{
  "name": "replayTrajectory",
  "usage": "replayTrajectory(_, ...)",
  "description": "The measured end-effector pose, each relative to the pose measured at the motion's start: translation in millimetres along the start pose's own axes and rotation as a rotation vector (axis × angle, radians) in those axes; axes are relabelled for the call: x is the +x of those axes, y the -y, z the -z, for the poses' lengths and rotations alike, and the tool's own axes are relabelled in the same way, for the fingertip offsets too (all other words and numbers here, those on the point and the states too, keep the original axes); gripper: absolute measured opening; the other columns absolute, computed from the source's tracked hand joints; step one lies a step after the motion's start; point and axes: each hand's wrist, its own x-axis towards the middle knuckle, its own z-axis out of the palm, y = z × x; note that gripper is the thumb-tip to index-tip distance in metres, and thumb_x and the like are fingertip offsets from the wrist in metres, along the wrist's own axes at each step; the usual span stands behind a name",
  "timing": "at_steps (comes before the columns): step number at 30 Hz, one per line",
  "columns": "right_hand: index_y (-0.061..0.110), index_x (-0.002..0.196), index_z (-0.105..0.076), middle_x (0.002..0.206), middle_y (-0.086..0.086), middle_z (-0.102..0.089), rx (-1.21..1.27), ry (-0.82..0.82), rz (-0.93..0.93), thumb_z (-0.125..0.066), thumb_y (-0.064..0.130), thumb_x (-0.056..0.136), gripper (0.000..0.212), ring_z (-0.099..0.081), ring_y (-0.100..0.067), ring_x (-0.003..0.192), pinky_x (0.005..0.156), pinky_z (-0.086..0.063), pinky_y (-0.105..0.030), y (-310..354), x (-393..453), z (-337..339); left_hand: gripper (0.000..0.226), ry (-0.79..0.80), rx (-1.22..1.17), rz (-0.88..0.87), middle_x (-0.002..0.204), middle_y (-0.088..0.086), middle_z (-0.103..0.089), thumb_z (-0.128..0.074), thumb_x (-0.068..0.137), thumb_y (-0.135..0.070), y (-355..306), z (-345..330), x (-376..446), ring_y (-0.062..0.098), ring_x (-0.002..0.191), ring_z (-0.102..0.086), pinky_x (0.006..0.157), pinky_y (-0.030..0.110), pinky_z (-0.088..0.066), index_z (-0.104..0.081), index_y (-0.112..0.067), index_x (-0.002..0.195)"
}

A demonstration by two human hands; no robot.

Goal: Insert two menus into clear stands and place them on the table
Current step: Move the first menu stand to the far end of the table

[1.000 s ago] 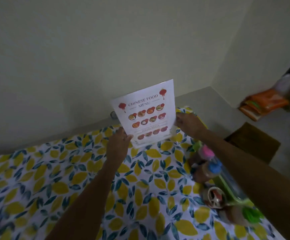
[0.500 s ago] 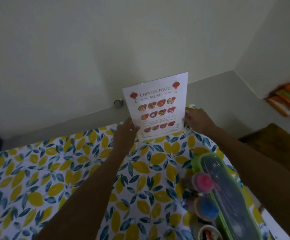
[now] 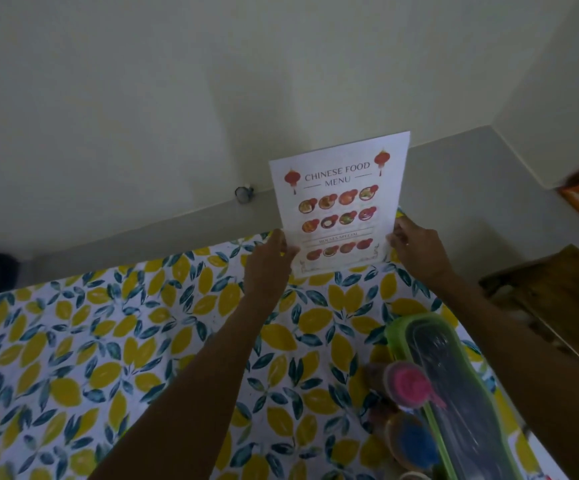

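Observation:
A white "Chinese Food Menu" sheet in a clear stand stands upright at the far edge of the table, which wears a lemon-print cloth. My left hand grips the stand's lower left edge. My right hand holds its lower right edge. The stand's base sits at the cloth, partly hidden by my hands. I see no second menu or stand.
A long green-rimmed container with a clear lid lies at the right of the table. Beside it stand jars with a pink lid and a blue lid. A wall rises right behind the table. A wooden piece of furniture sits to the right.
The view has shifted right and down over the table. Both hands stay on the menu stand's lower edges, and the stand looks more upright than a second ago.

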Motion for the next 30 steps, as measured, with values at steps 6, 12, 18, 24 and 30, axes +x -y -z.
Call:
replayTrajectory(6, 0.006, 0.098, -0.057, 0.093, -0.019, -0.073, 0.028, -0.036, -0.036, -0.054, 0.022, 0.095, 0.017, -0.068, -0.037, 0.077, 0.071, -0.058, -0.045, 1, -5, -5, 0.025, -0.001, 0.004, 0.030, 0.099, 0.010, -0.071, -0.058, 0.093, -0.037, -8, 0, -5, 0.028, 0.082, -0.068, 0.066, 0.046, -0.058, -0.052, -0.014, 0.102)
replayTrajectory(12, 0.003, 0.098, -0.067, 0.098, -0.019, -0.073, 0.051, -0.003, -0.142, -0.053, 0.023, 0.096, 0.025, -0.067, -0.035, 0.084, 0.081, -0.048, -0.037, 10, -9, 0, 0.044, 0.109, -0.053, 0.081, 0.117, 0.012, -0.066, -0.063, 0.090, -0.036, -16, 9, -6, 0.029, 0.106, -0.063, 0.085, 0.042, -0.052, -0.052, -0.008, 0.123)
replayTrajectory(18, 0.005, 0.113, -0.065, 0.112, -0.018, -0.071, 0.135, -0.065, -0.265, -0.058, 0.024, 0.092, 0.029, -0.066, -0.035, 0.101, 0.093, -0.049, -0.039, 27, -31, 21, 0.065, 0.146, 0.014, 0.081, 0.134, 0.013, -0.057, -0.059, 0.088, -0.052, -16, 31, -24, 0.031, 0.117, -0.058, 0.093, 0.046, -0.050, -0.043, -0.007, 0.133)
replayTrajectory(24, 0.006, 0.115, -0.065, 0.115, -0.014, -0.071, 0.135, -0.089, -0.240, -0.060, 0.025, 0.091, 0.030, -0.066, -0.031, 0.103, 0.091, -0.047, -0.034, 65, -72, 34, 0.065, -0.002, 0.269, -0.128, 0.121, 0.009, -0.063, -0.045, 0.089, -0.064, -9, 71, -61, 0.031, 0.110, -0.060, 0.092, 0.046, -0.047, -0.052, -0.013, 0.128)
replayTrajectory(30, 0.015, 0.119, -0.062, 0.119, -0.014, -0.067, -0.062, -0.025, -0.017, -0.065, 0.032, 0.086, 0.038, -0.063, -0.034, 0.104, 0.091, -0.050, -0.041, 134, -128, 25, 0.062, -0.087, 0.463, -0.275, 0.126, 0.010, -0.064, -0.041, 0.091, -0.064, 34, 116, -118, 0.032, 0.113, -0.060, 0.096, 0.047, -0.043, -0.060, -0.015, 0.125)
